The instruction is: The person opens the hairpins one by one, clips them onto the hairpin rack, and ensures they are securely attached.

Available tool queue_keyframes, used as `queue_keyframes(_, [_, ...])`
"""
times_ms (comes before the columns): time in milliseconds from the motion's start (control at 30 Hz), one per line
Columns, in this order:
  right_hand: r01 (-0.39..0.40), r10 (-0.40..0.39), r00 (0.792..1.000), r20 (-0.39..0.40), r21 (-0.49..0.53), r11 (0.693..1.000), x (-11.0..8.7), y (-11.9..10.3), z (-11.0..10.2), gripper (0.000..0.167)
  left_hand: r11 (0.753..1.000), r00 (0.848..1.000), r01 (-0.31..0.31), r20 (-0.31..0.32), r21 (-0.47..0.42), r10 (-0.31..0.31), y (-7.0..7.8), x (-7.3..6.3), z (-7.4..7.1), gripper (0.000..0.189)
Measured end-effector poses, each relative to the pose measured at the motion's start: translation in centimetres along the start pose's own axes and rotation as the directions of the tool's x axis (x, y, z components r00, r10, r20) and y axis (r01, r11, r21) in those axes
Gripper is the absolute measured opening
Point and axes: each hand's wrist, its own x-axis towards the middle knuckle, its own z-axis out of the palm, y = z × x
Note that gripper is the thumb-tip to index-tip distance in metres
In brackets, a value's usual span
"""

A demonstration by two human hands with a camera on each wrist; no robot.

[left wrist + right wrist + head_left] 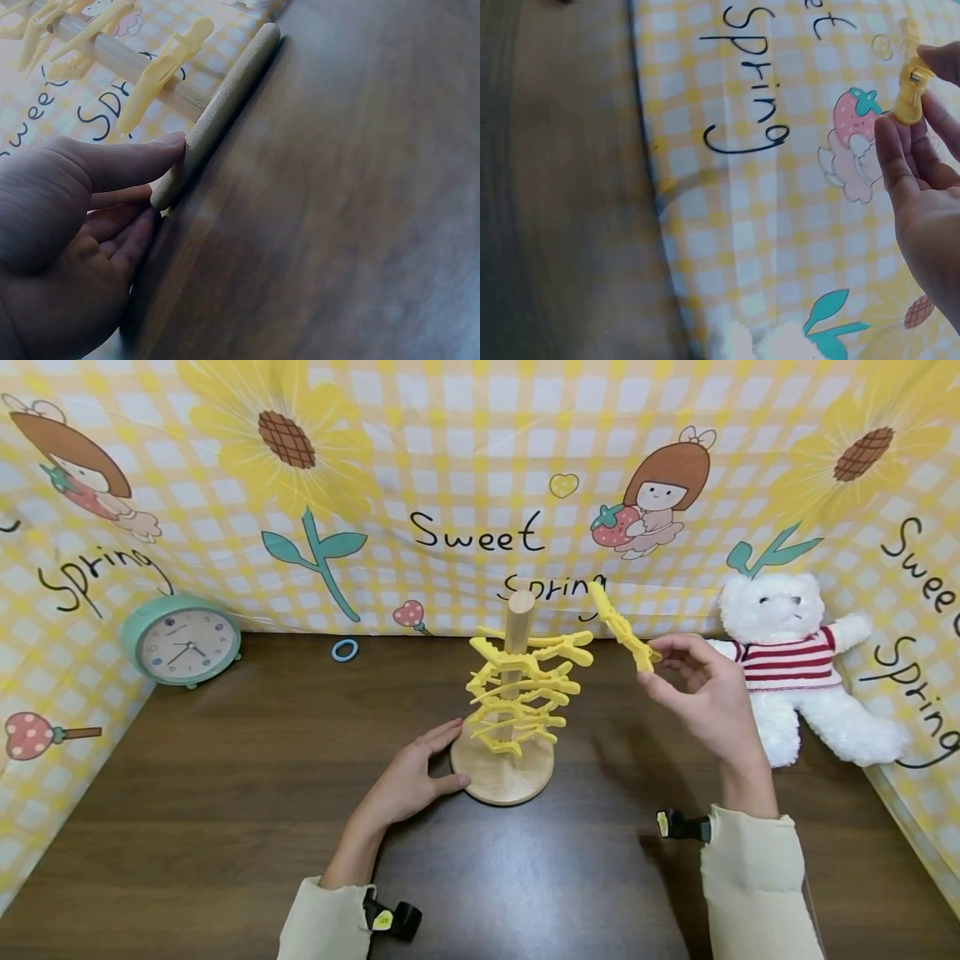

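Note:
A round-based wooden stand (pixel 519 781) with an upright peg is in the middle of the table. Several knobbly yellow plastic pieces (pixel 525 697) are stacked in layers around its peg. My left hand (pixel 412 774) holds the left edge of the base; in the left wrist view its thumb (pixel 142 161) lies on the base's upper face, with the fingers at the rim. To the right of the peg, raised above the table, my right hand (pixel 697 693) pinches one slim yellow plastic piece (pixel 621 631) by its lower end. That piece tilts up and left, apart from the stack.
A blue ring (pixel 345 650) lies at the back of the brown table (pixel 247 810). A green alarm clock (pixel 182 643) stands at the back left, and a white teddy bear (pixel 791 660) sits at the right. Checked cloth (pixel 465 460) hangs around the back and sides.

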Motion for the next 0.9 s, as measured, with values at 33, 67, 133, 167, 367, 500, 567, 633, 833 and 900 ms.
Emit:
queue_keyframes(33, [0.012,-0.012,1.0,-0.01,0.021,1.0,0.1,-0.2,0.1,0.033,1.0,1.0,0.0,0.0,0.0,0.0,0.0,0.0,0.0,0.077])
queue_keyframes(67, [0.026,-0.025,1.0,-0.018,0.044,0.999,0.2,-0.4,0.1,0.034,1.0,1.0,0.0,0.0,-0.001,0.0,0.0,0.0,0.0,0.077])
queue_keyframes(133, [0.061,-0.058,0.998,-0.029,0.084,0.995,0.4,-0.7,0.3,0.034,1.0,1.0,0.0,0.001,-0.001,0.0,0.0,0.0,0.0,0.077])
queue_keyframes(167, [0.078,-0.075,0.997,-0.032,0.107,0.991,0.5,-0.9,0.4,0.035,1.0,1.0,0.0,0.0,-0.003,0.0,0.0,0.0,0.0,0.077])
queue_keyframes(367, [0.178,-0.174,0.984,-0.038,0.168,0.97,0.9,-1.8,0.7,0.039,1.0,1.0,-0.001,-0.001,-0.006,0.001,0.0,0.0,0.0,0.077])
queue_keyframes(500, [0.225,-0.218,0.974,-0.057,0.174,0.959,1.2,-2.4,1.1,0.039,1.0,1.0,-0.004,-0.002,-0.003,0.004,0.0,0.0,0.0,0.076])
queue_keyframes(567, [0.244,-0.236,0.97,-0.065,0.166,0.956,1.2,-2.6,1.3,0.037,1.0,1.0,-0.002,-0.002,-0.004,0.002,0.1,0.0,0.0,0.076])
queue_keyframes(633, [0.266,-0.257,0.963,-0.075,0.16,0.951,1.2,-2.7,1.5,0.035,1.0,1.0,0.0,-0.002,-0.004,0.0,0.1,0.0,0.0,0.076])
queue_keyframes(833, [0.349,-0.333,0.935,-0.122,0.158,0.924,1.4,-3.0,2.4,0.029,1.0,1.0,0.002,0.002,-0.002,-0.002,0.1,0.0,0.0,0.076])
queue_keyframes(900, [0.367,-0.35,0.928,-0.13,0.148,0.918,1.5,-3.2,2.7,0.03,1.0,1.0,0.002,0.001,-0.001,-0.002,0.1,0.0,0.0,0.076])
